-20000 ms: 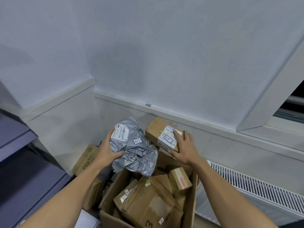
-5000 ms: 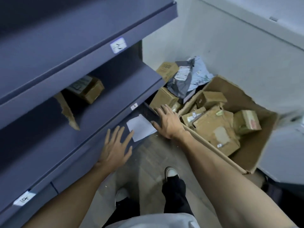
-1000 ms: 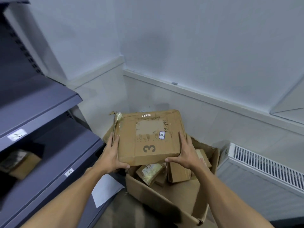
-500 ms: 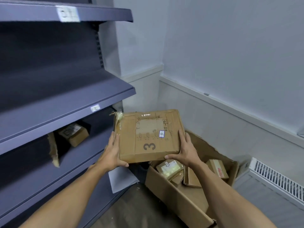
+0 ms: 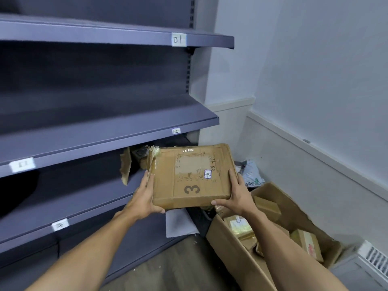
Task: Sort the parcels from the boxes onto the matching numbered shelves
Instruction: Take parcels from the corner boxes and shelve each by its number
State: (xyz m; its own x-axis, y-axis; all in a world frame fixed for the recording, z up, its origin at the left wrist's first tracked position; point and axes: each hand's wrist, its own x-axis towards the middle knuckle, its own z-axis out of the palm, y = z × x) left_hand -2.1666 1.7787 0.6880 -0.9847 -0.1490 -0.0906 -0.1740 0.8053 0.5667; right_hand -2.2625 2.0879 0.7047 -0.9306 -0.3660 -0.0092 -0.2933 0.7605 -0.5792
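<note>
Cardboard parcel [image 5: 191, 175] marked 3 sits clamped between both grips: left grip [image 5: 144, 198] curled round its left edge, right grip [image 5: 238, 196] round its right. It hangs in the air before the dark shelves [image 5: 88, 198], just under the shelf tagged 2 [image 5: 126, 127], the open box [image 5: 237, 263] of small parcels [image 5: 266, 206] lower right

**Much Lies Behind the Parcel**

The flat parcel [image 5: 193, 175] covers most of a dark small box [image 5: 139, 154] on the shelf [image 5: 84, 198] behind it. It also covers the left part of a grey bag [image 5: 251, 175] and the top of a white sheet [image 5: 178, 225]. The sticker [image 5: 207, 174] on its face is too small to read. The left label [image 5: 22, 164] and the lower label [image 5: 59, 224] are too blurred to read. The right forearm [image 5: 283, 238] crosses the open carton [image 5: 231, 259] and hides some of its contents. The radiator [image 5: 375, 259] is cut off at the picture's edge.
</note>
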